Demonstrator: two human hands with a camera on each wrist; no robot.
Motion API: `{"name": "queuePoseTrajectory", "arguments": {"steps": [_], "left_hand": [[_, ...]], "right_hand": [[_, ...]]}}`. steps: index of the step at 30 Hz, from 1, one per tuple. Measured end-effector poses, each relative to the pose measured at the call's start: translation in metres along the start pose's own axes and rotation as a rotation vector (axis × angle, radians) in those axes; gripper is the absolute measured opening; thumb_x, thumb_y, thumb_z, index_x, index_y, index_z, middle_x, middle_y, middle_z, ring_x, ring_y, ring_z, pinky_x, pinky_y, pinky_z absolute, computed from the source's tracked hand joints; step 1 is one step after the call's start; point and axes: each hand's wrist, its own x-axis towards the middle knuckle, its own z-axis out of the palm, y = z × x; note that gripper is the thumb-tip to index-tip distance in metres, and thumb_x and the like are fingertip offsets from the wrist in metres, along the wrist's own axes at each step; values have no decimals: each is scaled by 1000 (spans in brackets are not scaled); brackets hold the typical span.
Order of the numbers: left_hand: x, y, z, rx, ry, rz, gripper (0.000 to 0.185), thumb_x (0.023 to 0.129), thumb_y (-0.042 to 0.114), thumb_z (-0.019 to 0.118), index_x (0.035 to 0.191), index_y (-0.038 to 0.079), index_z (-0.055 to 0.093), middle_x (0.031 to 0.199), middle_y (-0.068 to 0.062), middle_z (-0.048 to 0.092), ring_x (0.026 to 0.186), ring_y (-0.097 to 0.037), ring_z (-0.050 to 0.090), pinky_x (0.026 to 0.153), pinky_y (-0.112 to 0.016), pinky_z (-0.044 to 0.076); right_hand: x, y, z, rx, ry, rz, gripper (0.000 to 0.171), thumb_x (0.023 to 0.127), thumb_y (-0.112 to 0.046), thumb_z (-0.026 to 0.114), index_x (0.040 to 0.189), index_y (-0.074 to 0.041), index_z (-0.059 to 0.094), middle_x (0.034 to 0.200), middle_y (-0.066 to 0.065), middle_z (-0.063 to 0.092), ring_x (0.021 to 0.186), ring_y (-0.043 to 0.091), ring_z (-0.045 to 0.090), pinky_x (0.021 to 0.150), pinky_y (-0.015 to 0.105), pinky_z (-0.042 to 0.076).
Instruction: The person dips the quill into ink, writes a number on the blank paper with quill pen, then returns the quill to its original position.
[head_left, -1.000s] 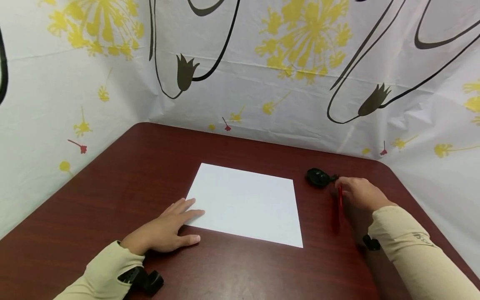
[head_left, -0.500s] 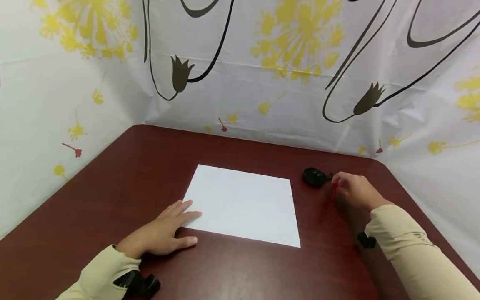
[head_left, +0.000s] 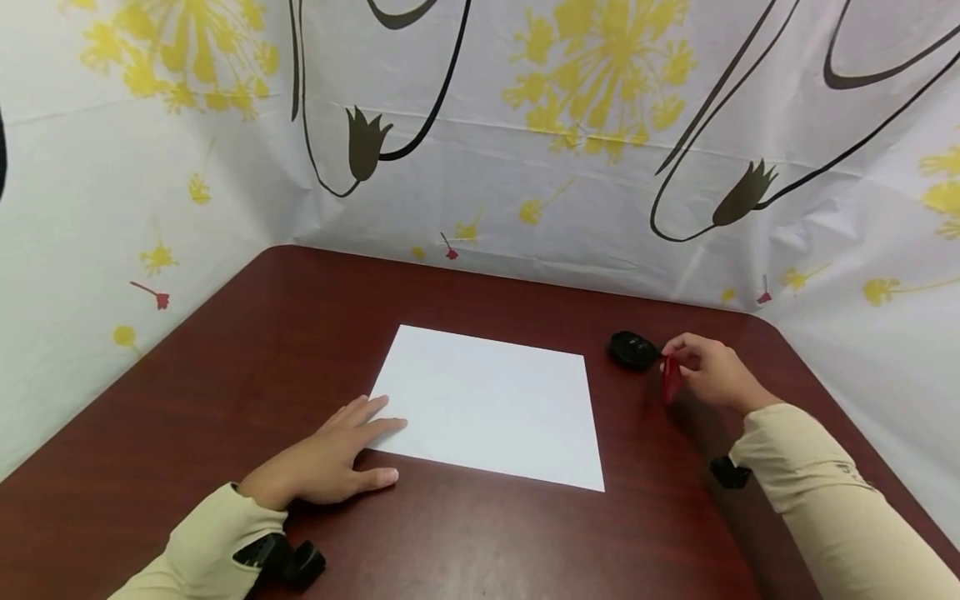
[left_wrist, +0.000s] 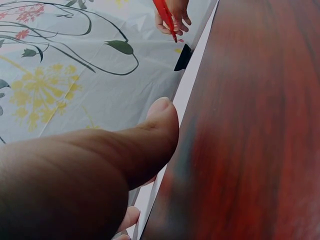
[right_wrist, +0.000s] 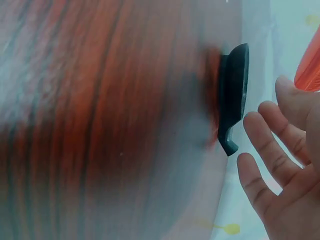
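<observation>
While the right hand (head_left: 712, 371) is pinching a red pen (head_left: 670, 379) between thumb and fingertips and tilting it up off the table, its other fingers are spreading loosely, as the right wrist view shows. Just beside that hand, on its far left, a small black object (head_left: 632, 349) is lying flat on the dark red wooden table (head_left: 480, 542); what it is cannot be told. Across from it, well apart, the left hand (head_left: 330, 458) is resting flat with straight fingers, its fingertips pressing the near left corner of a blank white paper sheet (head_left: 487, 404). To handle this well, I judge the pen is wanting a firmer grip lower on the barrel, and the left hand is wanting steady pressure so the sheet is not sliding. A flower-printed white cloth (head_left: 525, 150) is hanging around the table.
</observation>
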Motion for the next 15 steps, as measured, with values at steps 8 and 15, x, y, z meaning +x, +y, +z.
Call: {"name": "queuePoseTrajectory", "arguments": {"steps": [8,15], "left_hand": [[4,0,1,2,-8,-14,65,91,48,63,143,12,48,155,-22,24,143,-46,11,110,-64,10],[1,-1,0,-7,-10,-23,67,91,50,62,144,12,47,155,-20,24,143,-45,11,109,-65,12]], "right_hand": [[0,-4,-3,226,79,-62,21,83,7,70,100,6,59,87,15,68,76,-3,60,64,12,47],[6,-8,2,590,20,16,21,89,11,61,106,15,48,89,-5,68,76,6,68,65,21,54]]}}
